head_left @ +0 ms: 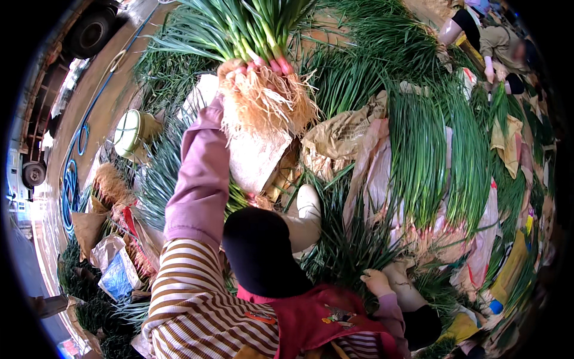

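Note:
At the far end of my stretched-out left arm, my left hand [229,67] grips a big bunch of green onions [254,45], held up off the pile. Its green leaves point away from me. Pinkish bulbs and a thick mat of pale, stringy roots hang on the near side and hide most of the fingers. Low on the right, my right hand [376,282] is beside my right boot, at the edge of loose green onion leaves [350,254]. Its fingers look curled; what lies in them, if anything, is hidden.
Rows of green onions [421,155] lie on sacking to the right. A crumpled tan sack [341,134] lies ahead. A pale green bucket [133,134], a blue hose [70,197] and a parked vehicle's wheel [89,33] are at left. Other people [501,45] work at far right.

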`<state>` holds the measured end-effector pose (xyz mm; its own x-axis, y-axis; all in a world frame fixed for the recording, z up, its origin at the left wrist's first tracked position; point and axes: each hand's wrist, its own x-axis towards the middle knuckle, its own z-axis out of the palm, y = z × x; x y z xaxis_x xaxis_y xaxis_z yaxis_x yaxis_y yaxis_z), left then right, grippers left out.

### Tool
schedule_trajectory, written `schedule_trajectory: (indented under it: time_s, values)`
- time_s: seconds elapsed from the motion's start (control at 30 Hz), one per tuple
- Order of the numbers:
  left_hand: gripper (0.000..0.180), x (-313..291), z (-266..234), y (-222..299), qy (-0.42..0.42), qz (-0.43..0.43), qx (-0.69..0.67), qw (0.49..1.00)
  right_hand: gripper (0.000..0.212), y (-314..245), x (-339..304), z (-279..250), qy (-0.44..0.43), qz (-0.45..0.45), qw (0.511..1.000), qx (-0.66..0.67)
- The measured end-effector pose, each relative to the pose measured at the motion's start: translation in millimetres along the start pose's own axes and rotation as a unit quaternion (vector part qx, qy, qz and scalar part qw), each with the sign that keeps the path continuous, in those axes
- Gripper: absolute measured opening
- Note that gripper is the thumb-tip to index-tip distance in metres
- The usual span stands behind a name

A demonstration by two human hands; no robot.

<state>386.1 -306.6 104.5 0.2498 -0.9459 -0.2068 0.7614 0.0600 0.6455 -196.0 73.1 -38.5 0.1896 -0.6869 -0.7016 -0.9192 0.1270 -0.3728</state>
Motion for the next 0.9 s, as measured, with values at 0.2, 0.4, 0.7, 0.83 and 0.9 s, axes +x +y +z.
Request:
schedule_trajectory:
  time_s: [0.2,0.4,0.7,0.83,0.9]
  values:
    - [0.041,4,-94,-112,0.133,-0.21,-0.04,0.968,0.036,9,7,-16,-0.003,0.03,0.999,0.043]
    - [0.019,23,-153,-216,0.1,-0.358,0.227,0.9,0.035,-11,8,-46,-0.078,0.138,0.987,0.004]
    - [0.026,8,-134,-151,0.304,-0.211,0.538,0.757,0.036,-30,24,-51,0.003,0.065,0.997,0.047]
    - [0.047,-10,-107,-106,0.413,-0.029,0.554,0.723,0.031,-14,8,-67,0.115,-0.006,0.988,0.1]
    - [0.042,-18,-99,-100,0.388,0.033,0.535,0.75,0.027,-20,3,-88,0.124,0.041,0.95,0.282]
